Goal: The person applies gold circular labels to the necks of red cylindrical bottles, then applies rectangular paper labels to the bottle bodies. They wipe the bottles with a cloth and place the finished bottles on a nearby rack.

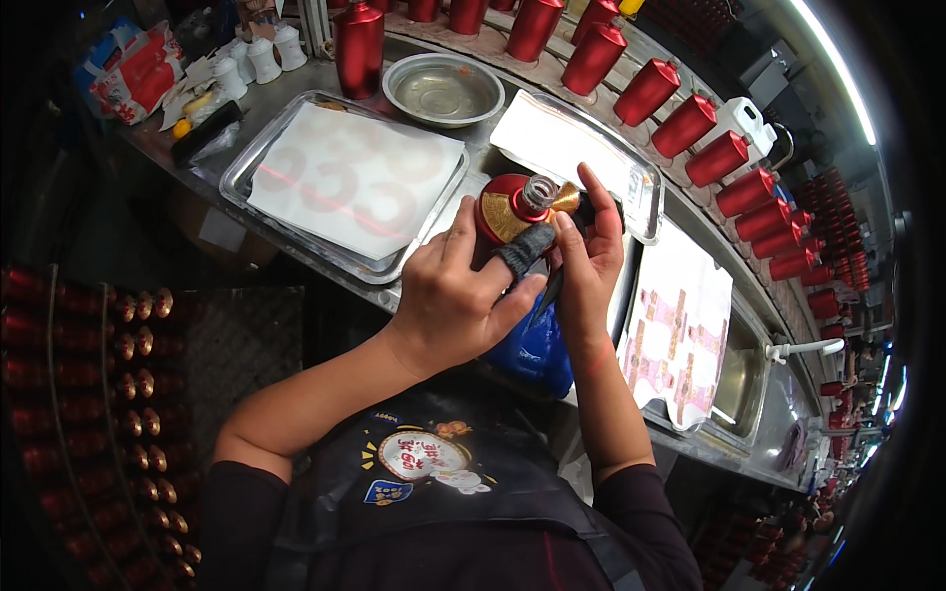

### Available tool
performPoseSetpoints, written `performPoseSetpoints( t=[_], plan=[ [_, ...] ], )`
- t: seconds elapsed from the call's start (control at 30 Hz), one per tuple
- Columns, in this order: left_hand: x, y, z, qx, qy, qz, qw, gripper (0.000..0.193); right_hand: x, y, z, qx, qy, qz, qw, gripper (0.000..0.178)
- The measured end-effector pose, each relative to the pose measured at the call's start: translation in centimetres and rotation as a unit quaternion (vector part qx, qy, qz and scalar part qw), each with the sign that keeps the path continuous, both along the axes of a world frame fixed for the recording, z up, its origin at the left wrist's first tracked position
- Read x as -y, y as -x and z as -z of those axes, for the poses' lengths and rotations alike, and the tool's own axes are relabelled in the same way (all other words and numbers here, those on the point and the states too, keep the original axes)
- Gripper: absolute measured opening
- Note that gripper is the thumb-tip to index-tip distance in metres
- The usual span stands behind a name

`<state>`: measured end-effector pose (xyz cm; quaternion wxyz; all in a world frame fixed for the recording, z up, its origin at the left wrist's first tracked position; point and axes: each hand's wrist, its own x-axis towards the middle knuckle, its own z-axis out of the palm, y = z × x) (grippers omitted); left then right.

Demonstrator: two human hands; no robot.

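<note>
A glossy red bottle [501,189] with a bare clear-glass threaded neck is held between my hands, over the front edge of the bench. Part of its shoulder carries a curved gold decal [505,219]. My left hand [448,291] grips the bottle from the left; a dark knitted finger cover [525,248] on one finger presses at the shoulder. On the other side, my right hand [591,258] has its thumb on a gold flap [567,198] of the decal beside the neck. Its index finger points up, and the remaining fingers are partly hidden by something black.
Metal trays with white decal sheets [360,177] lie left and behind; a pink-patterned sheet [680,330] lies right, near a sink [744,369]. A metal bowl of water [443,89] stands at the back. Red bottles [650,91] line the bench's far side. Blue plastic [532,350] hangs below my hands.
</note>
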<state>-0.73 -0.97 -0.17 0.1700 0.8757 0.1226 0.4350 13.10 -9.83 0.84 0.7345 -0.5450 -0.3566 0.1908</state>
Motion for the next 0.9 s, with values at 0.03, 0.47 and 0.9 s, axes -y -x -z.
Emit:
performPoseSetpoints(
  t=[0.03,0.47,0.9],
  plan=[
    [0.5,-0.2,-0.3,-0.029,-0.003,-0.016,0.999,0.034,0.1,-0.1,0.0,-0.008,-0.006,0.003,1.0,0.054],
    [-2.0,-1.5,0.5,-0.072,0.297,0.065,0.95,0.093,-0.3,-1.2,0.5,0.027,-0.056,-0.04,0.997,0.056],
    [-4.7,-0.6,-0.1,-0.077,0.475,0.276,0.832,0.1,0.9,-0.9,-0.9,-0.095,-0.027,-0.058,0.993,0.065]
  ],
)
